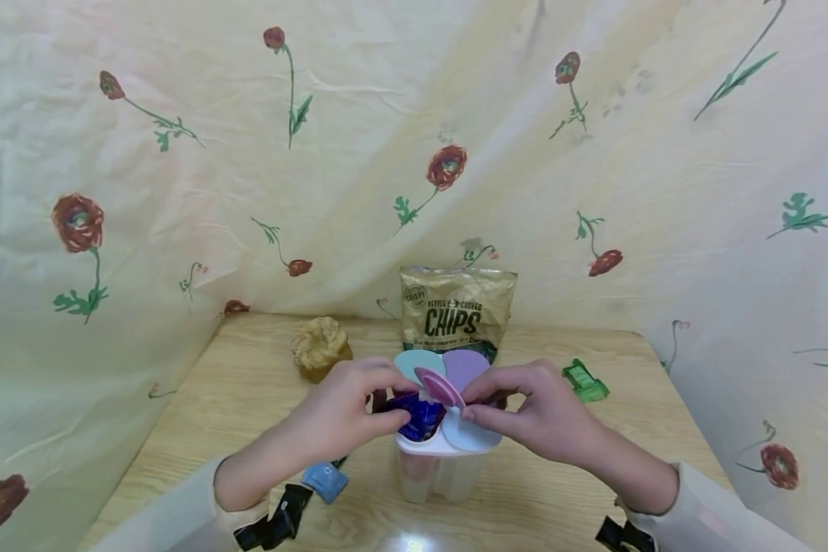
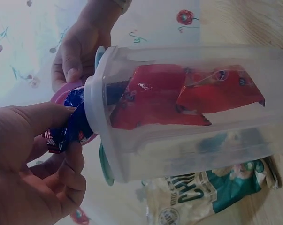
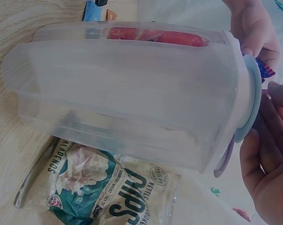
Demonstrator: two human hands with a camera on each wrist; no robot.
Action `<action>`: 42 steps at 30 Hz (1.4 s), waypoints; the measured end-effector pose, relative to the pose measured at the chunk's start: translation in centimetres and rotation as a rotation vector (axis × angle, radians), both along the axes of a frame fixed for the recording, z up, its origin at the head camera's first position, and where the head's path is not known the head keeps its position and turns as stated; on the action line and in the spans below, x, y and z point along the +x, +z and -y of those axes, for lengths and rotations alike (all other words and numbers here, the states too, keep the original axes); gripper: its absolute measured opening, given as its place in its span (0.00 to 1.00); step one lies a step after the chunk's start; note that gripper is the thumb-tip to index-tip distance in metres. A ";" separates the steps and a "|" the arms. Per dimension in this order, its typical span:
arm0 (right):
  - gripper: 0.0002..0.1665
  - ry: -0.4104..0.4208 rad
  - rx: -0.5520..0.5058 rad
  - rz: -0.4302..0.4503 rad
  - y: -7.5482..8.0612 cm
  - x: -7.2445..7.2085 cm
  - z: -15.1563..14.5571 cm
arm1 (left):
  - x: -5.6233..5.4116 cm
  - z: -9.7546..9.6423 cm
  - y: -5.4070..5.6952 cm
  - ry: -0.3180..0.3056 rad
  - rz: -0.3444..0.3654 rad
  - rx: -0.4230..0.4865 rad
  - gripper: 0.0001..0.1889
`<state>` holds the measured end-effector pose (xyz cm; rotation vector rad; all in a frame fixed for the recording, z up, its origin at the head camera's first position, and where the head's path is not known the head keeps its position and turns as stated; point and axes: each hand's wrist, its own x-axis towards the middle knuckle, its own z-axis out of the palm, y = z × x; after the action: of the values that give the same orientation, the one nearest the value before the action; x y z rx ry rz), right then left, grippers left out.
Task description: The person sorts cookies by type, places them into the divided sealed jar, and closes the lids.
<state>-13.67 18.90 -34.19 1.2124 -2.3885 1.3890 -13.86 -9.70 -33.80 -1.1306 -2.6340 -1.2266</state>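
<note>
A clear container point(image 1: 433, 474) with a white top and several pastel lids stands upright on the table. My left hand point(image 1: 348, 399) pinches a dark blue snack packet point(image 1: 419, 418) at one opening of the container, the packet partly inside it. My right hand point(image 1: 531, 406) holds the raised pink lid point(image 1: 440, 386) between thumb and fingers, tilted up over that opening. In the left wrist view, red packets point(image 2: 150, 96) lie inside the same compartment. Blue point(image 3: 248, 101), teal and purple lids lie flat over the other openings.
A gold chips bag point(image 1: 455, 310) stands behind the container. At back left sits a tan, ring-shaped bun-like item point(image 1: 320, 346). A green packet point(image 1: 585, 381) lies on the right of the wooden table point(image 1: 559, 491), a light blue packet point(image 1: 326, 481) near my left forearm.
</note>
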 end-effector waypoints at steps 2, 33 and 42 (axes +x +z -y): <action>0.11 0.001 -0.001 0.000 0.0 0.0 0.0 | 0.1 -0.3 0.0 0.010 -0.024 -0.038 0.10; 0.10 0.003 -0.012 -0.016 -0.5 -0.1 0.1 | 0.7 -2.1 1.4 -0.049 -0.283 -0.434 0.05; 0.10 -0.006 -0.009 -0.005 -0.4 -0.1 0.1 | 0.9 -2.6 1.9 -0.016 -0.225 -0.443 0.09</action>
<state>-13.72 18.84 -34.57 1.2040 -2.3778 1.3925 -13.01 -7.07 -31.94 -1.2530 -2.7889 -0.4823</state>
